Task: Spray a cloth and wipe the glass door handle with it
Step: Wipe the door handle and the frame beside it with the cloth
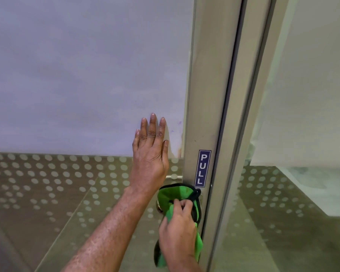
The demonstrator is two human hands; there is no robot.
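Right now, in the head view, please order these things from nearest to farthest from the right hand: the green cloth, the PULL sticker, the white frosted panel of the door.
1. The green cloth: gripped in the right hand.
2. The PULL sticker: just above, on the metal frame.
3. The white frosted panel: higher, to the left, where the left hand rests flat.

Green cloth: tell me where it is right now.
In the head view, the green cloth sits low and right of centre, gripped by the right hand against the door frame, just below the PULL sign.
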